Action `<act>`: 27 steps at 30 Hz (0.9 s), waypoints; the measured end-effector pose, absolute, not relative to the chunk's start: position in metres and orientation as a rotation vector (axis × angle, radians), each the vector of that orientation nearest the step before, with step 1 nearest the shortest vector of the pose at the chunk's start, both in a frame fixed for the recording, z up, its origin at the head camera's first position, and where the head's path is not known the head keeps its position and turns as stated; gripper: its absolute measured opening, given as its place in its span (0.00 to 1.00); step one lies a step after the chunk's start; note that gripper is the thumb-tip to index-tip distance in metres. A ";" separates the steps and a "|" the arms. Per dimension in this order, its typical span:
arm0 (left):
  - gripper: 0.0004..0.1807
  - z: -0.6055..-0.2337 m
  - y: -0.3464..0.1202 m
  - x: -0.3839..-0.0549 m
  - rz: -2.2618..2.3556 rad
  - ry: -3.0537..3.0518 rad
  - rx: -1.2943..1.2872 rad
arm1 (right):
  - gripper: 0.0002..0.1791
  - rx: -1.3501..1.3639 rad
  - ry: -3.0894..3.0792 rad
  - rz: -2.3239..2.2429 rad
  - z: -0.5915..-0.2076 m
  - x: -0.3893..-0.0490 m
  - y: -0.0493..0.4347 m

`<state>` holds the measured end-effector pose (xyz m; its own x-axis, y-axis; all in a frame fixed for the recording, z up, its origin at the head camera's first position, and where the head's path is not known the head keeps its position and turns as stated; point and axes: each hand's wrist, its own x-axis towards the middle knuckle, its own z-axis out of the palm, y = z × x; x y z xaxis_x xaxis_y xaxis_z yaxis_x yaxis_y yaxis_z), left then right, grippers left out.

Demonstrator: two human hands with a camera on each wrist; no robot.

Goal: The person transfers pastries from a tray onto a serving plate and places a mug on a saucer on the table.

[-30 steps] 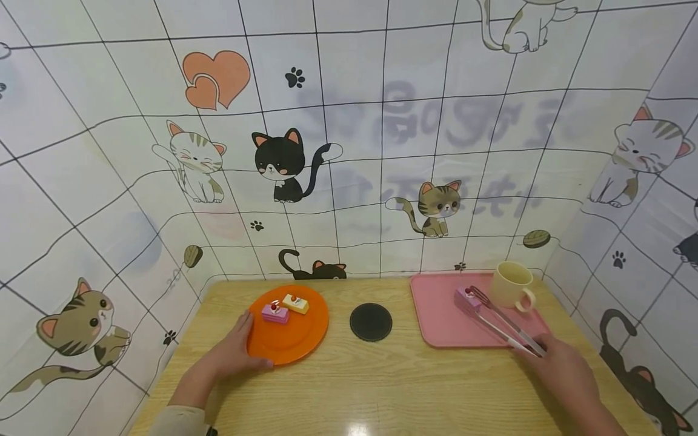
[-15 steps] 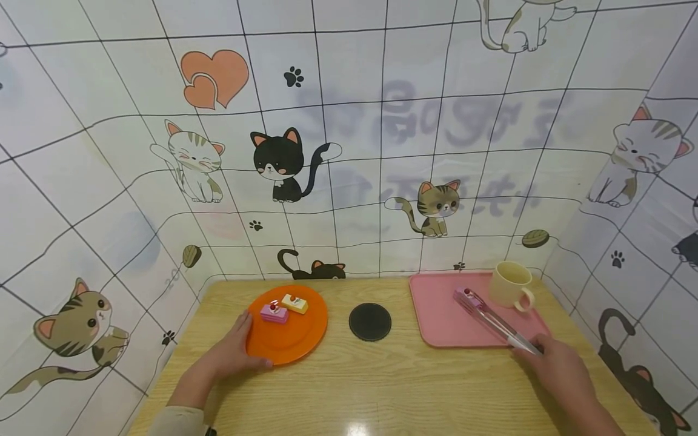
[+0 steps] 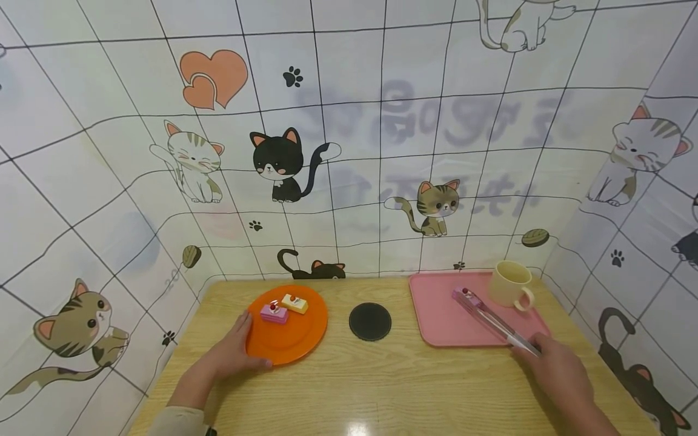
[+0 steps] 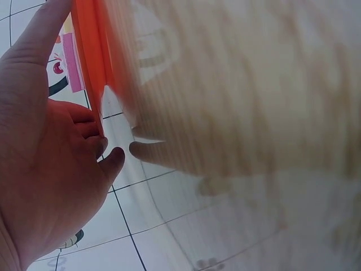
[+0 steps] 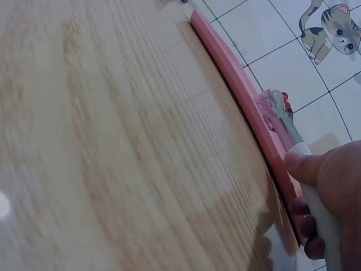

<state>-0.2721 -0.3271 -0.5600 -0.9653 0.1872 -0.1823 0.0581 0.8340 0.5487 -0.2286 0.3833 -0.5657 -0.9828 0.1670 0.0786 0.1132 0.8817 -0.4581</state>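
While the left hand [image 3: 234, 351] lies spread against a round orange plate [image 3: 297, 346], lower left, the right hand [image 3: 558, 364] holds silver metal tongs [image 3: 497, 323], apparently pinching a pink toy cake [image 3: 472, 297] on a pink rectangular tray [image 3: 436, 330], lower right: seemingly picking up, needing a steady lift next.

On the left side the person wore a pale cream-beige sleeve [image 3: 177, 422] of plain-looking cloth, ending partway along the forearm [image 3: 193, 383] in a slightly curved cuff edge, and a small black piece [image 3: 211, 432] showed just beside that cuff at the lower border of the head view, too cut off to identify. Past it, the wrist and the left grip [image 3: 234, 348], a human hand, were bare, with slender fingers [image 4: 82, 125] rounded at the ends. The right grip [image 3: 556, 369] was likewise a bare hand, its thumb [image 5: 304, 165] broad and blunt-tipped, and the right forearm [image 3: 591, 418] was uncovered as far as it could be seen.
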 end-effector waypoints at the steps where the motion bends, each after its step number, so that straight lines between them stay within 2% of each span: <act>1: 0.81 -0.560 -0.327 -0.272 0.824 2.786 0.189 | 0.18 -0.213 -2.929 0.695 -0.566 -0.228 0.383; 19: 0.82 -0.560 -0.326 -0.273 0.813 2.789 0.197 | 0.22 -0.200 -2.899 0.698 -0.561 -0.227 0.367; 27: 0.81 -0.558 -0.325 -0.273 0.806 2.797 0.211 | 0.19 -0.097 -2.823 0.672 -0.561 -0.229 0.357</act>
